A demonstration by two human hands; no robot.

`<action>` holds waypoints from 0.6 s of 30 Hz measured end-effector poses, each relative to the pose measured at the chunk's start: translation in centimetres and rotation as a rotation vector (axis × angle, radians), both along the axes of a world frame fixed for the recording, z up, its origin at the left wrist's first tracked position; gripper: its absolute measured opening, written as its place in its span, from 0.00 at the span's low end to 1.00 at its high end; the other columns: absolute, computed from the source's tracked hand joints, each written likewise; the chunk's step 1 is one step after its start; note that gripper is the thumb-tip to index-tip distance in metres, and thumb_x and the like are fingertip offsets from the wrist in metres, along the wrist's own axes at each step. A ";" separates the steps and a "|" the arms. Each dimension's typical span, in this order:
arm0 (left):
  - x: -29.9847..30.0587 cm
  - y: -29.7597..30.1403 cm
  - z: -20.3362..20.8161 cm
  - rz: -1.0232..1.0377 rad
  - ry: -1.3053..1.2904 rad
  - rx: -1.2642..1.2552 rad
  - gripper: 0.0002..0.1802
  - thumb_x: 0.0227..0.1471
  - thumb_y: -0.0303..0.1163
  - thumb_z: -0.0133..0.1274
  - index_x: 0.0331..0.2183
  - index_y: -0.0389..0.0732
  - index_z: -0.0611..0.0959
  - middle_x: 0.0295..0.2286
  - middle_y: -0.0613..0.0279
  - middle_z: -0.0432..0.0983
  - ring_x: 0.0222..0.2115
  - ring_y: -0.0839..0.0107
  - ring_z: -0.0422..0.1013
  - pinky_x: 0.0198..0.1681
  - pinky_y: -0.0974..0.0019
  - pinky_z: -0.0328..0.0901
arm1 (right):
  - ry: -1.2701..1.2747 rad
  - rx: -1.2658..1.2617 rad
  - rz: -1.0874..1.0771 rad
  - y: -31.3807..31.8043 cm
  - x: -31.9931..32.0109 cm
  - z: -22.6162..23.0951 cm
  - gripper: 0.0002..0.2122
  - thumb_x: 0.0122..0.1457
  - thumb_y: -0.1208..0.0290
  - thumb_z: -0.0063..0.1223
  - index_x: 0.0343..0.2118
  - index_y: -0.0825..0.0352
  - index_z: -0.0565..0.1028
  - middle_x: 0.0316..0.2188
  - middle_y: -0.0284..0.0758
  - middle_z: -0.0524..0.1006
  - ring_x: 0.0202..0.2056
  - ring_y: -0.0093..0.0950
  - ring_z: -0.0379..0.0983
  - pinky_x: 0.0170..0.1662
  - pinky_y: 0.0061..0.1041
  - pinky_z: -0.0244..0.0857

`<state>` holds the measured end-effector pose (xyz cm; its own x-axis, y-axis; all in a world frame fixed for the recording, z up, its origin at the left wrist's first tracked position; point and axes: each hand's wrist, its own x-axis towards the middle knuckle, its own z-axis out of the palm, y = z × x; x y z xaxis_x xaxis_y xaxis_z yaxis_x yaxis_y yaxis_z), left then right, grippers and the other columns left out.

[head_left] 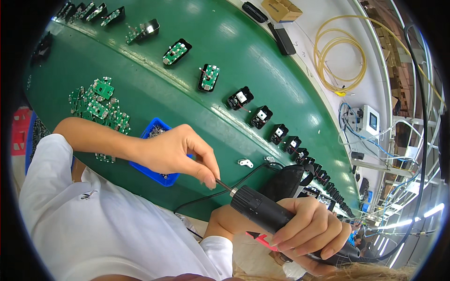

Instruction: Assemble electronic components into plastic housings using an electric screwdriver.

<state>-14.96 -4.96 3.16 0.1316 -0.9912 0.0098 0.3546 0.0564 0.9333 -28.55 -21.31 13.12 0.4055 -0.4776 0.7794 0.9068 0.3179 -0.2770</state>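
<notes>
My right hand is wrapped round the body of a black electric screwdriver, its thin metal bit pointing up and left. At the bit's tip, the thumb and fingers of my left hand are pinched together. Whatever small thing they hold there is hidden. Below my left forearm sits a blue tray of small metal parts, probably screws, partly covered by that hand. Left of the tray lies a loose pile of green circuit boards.
A curved row of black housings runs along the green bench; some hold green boards, others white parts. Two small white pieces lie near a black cable. Beyond are a coiled yellow hose, a cardboard box and a white device.
</notes>
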 end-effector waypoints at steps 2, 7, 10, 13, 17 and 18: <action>-0.6 0.2 0.2 -0.021 0.137 0.058 0.08 0.50 0.28 0.63 0.34 0.35 0.86 0.30 0.60 0.83 0.30 0.76 0.75 0.31 0.72 0.67 | -0.008 -0.016 0.006 -0.1 0.1 -0.1 0.18 0.56 0.57 0.57 0.25 0.67 0.65 0.11 0.33 0.66 0.07 0.22 0.63 0.08 0.22 0.68; -0.5 0.6 1.5 -0.083 0.322 0.216 0.13 0.56 0.36 0.60 0.34 0.34 0.85 0.31 0.58 0.83 0.29 0.77 0.75 0.31 0.74 0.67 | -0.122 0.015 0.058 -0.4 0.5 -0.1 0.16 0.57 0.64 0.58 0.23 0.68 0.65 0.10 0.39 0.69 0.07 0.29 0.66 0.09 0.33 0.69; -0.5 0.8 1.7 -0.120 0.355 0.264 0.11 0.57 0.33 0.58 0.35 0.33 0.84 0.29 0.56 0.82 0.29 0.74 0.77 0.29 0.71 0.68 | -0.150 0.033 0.083 -0.3 0.4 -0.2 0.15 0.57 0.65 0.58 0.23 0.68 0.65 0.10 0.39 0.69 0.07 0.30 0.66 0.09 0.35 0.69; -0.3 0.9 1.6 -0.166 0.426 0.315 0.11 0.57 0.32 0.57 0.35 0.32 0.83 0.29 0.55 0.82 0.28 0.74 0.76 0.28 0.72 0.68 | -0.114 -0.007 0.112 -0.5 0.3 -0.2 0.15 0.58 0.65 0.57 0.23 0.68 0.66 0.10 0.39 0.69 0.07 0.29 0.66 0.09 0.35 0.69; -0.4 1.2 1.4 -0.139 0.399 0.281 0.09 0.56 0.30 0.58 0.35 0.32 0.83 0.29 0.54 0.82 0.27 0.73 0.77 0.28 0.73 0.69 | -0.072 -0.013 0.086 0.0 0.4 -0.2 0.15 0.58 0.65 0.57 0.23 0.68 0.66 0.10 0.39 0.68 0.07 0.29 0.66 0.09 0.34 0.69; -0.5 1.3 1.3 -0.084 0.353 0.225 0.08 0.55 0.28 0.59 0.34 0.33 0.84 0.29 0.54 0.82 0.26 0.72 0.77 0.28 0.73 0.69 | -0.084 0.023 0.055 0.2 0.5 -0.2 0.15 0.58 0.64 0.57 0.23 0.68 0.66 0.10 0.38 0.67 0.07 0.29 0.65 0.09 0.34 0.69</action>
<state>-15.50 -3.68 4.50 0.0068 -0.9710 -0.2390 0.6496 -0.1775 0.7393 -28.07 -21.08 12.94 0.3654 -0.4747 0.8007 0.9076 0.3729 -0.1930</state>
